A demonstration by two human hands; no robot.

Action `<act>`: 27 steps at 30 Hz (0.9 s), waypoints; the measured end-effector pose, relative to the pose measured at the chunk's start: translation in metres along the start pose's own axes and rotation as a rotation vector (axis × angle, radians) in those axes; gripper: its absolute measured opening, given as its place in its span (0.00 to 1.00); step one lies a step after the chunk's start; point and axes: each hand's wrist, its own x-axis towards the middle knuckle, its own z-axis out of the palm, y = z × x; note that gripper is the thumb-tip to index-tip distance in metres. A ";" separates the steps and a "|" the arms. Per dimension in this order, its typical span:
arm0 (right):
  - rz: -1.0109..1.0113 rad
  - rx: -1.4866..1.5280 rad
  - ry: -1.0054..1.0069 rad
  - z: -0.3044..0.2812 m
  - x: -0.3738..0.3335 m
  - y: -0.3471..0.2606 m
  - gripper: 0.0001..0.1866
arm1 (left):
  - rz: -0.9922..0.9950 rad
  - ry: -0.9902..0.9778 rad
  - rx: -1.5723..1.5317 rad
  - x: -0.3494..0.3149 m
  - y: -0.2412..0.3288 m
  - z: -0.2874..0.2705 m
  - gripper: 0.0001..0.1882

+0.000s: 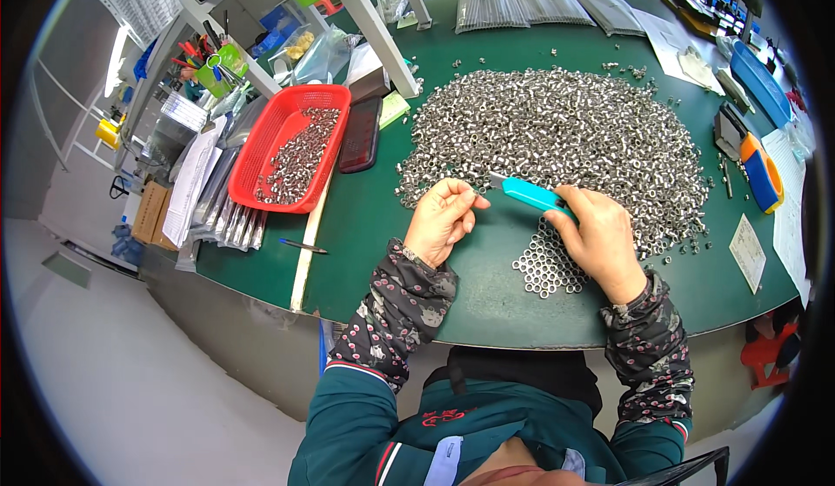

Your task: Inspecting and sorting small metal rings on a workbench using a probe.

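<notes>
My right hand grips a teal utility knife, its blade pointing left toward my other hand. Just left of the blade tip, my left hand is closed in a pinch; whatever small thing it may hold does not show. Beyond both hands spreads a large heap of small silvery metal rings. A single-layer patch of rings lies flat, packed side by side, under and left of my right hand.
Left on the green table stand a red plastic basket holding metal pieces, a dark phone-like slab and a pen. Bagged parts line the far edge. An orange-and-blue tool and papers lie right.
</notes>
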 end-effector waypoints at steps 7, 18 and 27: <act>0.021 -0.001 -0.031 -0.001 0.001 0.001 0.14 | 0.013 -0.009 -0.001 0.000 0.003 0.003 0.06; 0.031 0.006 -0.028 -0.001 -0.002 0.000 0.14 | 0.001 -0.067 -0.052 -0.002 -0.002 -0.003 0.05; 0.030 0.015 0.033 -0.004 0.002 0.004 0.12 | -0.189 -0.162 -0.147 -0.006 0.005 0.010 0.04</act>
